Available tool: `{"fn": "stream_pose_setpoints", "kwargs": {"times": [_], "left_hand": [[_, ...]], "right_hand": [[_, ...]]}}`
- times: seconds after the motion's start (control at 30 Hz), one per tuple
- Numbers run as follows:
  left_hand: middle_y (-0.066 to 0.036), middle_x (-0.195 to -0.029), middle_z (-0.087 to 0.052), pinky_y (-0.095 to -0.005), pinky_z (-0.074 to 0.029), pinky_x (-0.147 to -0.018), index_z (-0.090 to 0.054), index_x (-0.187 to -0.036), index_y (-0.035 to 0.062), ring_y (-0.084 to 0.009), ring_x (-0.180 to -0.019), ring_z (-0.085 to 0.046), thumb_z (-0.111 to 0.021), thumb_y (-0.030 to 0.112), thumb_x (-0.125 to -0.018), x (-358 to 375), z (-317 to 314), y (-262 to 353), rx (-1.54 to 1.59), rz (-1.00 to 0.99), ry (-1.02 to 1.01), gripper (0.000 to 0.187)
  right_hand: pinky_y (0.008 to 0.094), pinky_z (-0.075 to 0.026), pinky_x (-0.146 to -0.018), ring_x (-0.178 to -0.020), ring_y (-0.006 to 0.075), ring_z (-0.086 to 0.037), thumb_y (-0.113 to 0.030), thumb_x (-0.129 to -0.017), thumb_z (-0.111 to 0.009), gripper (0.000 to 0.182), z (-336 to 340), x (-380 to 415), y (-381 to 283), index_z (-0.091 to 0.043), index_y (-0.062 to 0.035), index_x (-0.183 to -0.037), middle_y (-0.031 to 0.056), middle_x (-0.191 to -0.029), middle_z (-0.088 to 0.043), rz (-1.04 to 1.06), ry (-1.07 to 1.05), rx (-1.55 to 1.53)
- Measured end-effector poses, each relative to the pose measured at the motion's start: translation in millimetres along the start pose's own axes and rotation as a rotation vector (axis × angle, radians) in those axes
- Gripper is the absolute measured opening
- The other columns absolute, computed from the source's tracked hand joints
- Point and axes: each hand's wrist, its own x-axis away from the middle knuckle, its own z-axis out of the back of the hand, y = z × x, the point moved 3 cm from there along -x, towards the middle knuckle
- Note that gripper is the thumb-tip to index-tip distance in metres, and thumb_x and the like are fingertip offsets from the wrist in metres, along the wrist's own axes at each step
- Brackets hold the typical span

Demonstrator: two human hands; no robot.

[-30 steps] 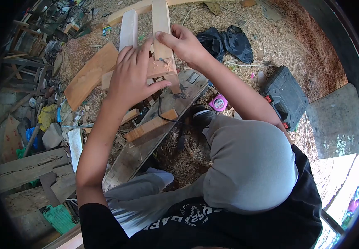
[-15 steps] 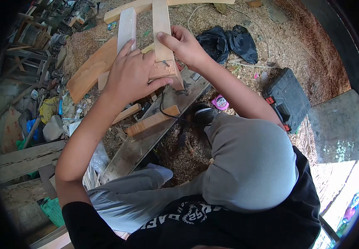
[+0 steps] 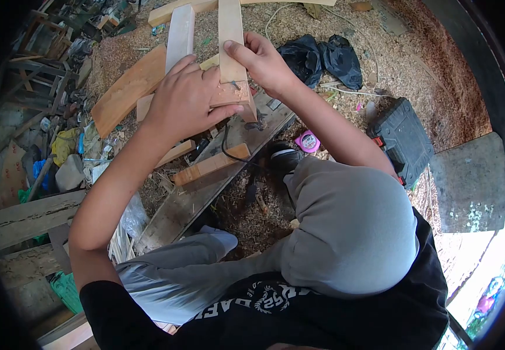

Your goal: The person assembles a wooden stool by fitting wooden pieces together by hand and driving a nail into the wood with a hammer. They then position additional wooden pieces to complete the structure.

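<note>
My left hand [image 3: 188, 96] lies over the joined end of a wooden frame, its thumb along the near face of the end block [image 3: 229, 95]. Its fingers reach toward a pale wooden bar [image 3: 180, 38]. On the other side, my right hand [image 3: 261, 61] grips a longer light bar [image 3: 231, 49], thumb on top and fingers curled behind its edge. A small metal nail or screw [image 3: 235, 85] sticks up where this bar meets the end block. What lies beneath my left palm is hidden.
A plank [image 3: 205, 181] below the frame carries a wood offcut [image 3: 211, 165] and a dark cable. Around it are a pink tape measure [image 3: 308, 141], a black tool case [image 3: 401, 140], black plastic bags [image 3: 340, 61], a curved board [image 3: 128, 90] and wood shavings.
Both hands keep their hold on the frame. The view has shifted slightly, and my left elbow sits a little farther out to the left.
</note>
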Motion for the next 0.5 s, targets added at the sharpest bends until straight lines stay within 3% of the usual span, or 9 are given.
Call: {"fn": "stream_pose_setpoints", "kwargs": {"times": [0.3,0.43,0.5], "left_hand": [[-0.020,-0.080,-0.065,-0.0461,-0.051,-0.089,-0.061,-0.091,-0.0006,-0.0383,-0.085,-0.063,-0.082,0.054,-0.079,1,-8,-3,0.070,0.027,0.048,0.060],[-0.018,-0.080,-0.064,-0.0459,-0.050,-0.085,-0.061,-0.092,0.0000,-0.0370,-0.085,-0.061,-0.082,0.053,-0.079,5,-6,2,0.107,0.070,0.055,0.059],[-0.017,-0.080,-0.063,-0.0453,-0.050,-0.084,-0.062,-0.093,0.0005,-0.0360,-0.087,-0.060,-0.082,0.054,-0.079,6,-6,5,0.120,0.022,0.080,0.059]], "right_hand": [[0.0277,-0.053,-0.083,-0.090,0.0104,-0.066,-0.035,-0.105,-0.062,0.040,7,1,4,-0.063,0.0029,-0.119,0.0053,-0.100,-0.071,-0.036,-0.022,0.048],[0.0291,-0.055,-0.075,-0.085,0.0124,-0.064,-0.046,-0.105,-0.059,0.055,11,17,-5,-0.059,0.0069,-0.121,0.0093,-0.098,-0.068,-0.011,-0.028,0.168],[0.0308,-0.053,-0.086,-0.097,0.0138,-0.063,-0.053,-0.108,-0.051,0.061,13,30,-6,-0.057,0.0043,-0.128,0.0097,-0.107,-0.066,-0.001,-0.011,0.190]]}}
